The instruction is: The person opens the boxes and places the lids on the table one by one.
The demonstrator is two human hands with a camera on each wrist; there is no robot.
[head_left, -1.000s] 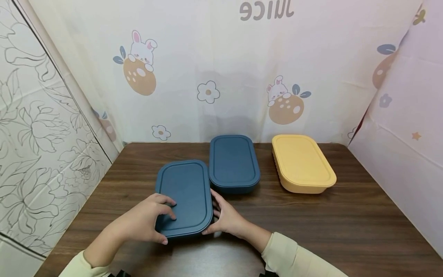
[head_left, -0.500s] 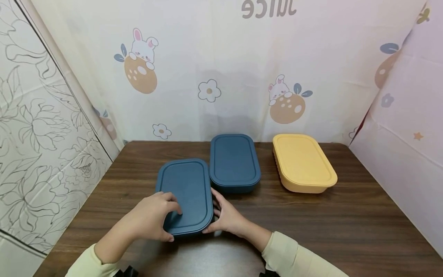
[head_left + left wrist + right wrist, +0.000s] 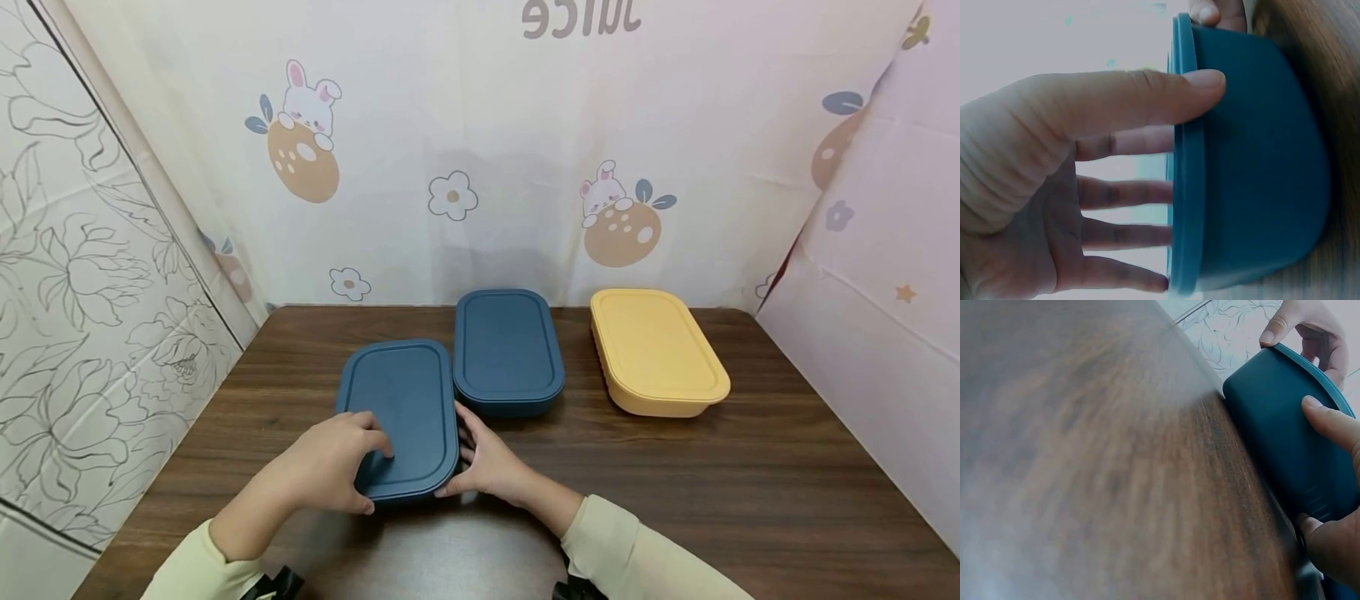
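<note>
A dark blue lidded food container (image 3: 408, 400) stands at left centre on the brown table. My left hand (image 3: 330, 462) grips its near left part, fingertips on the lid and the thumb (image 3: 1204, 87) over the front rim. In the left wrist view, the lid (image 3: 1188, 187) sits on the body along the visible front. My right hand (image 3: 491, 467) holds the right side, thumb at the near right corner. The right wrist view shows that thumb (image 3: 1329, 422) on the wall and a fingertip (image 3: 1307, 525) low beside the base.
A second blue lidded container (image 3: 508, 346) stands close to the right of the held one, farther back. To its right is a yellow lidded container (image 3: 660, 354). A printed curtain (image 3: 390, 150) hangs behind the table (image 3: 675, 475).
My left hand has moved right along the container's near end, its fingers farther in over the lid. The held container has shifted slightly away from me. Both other containers stay put.
</note>
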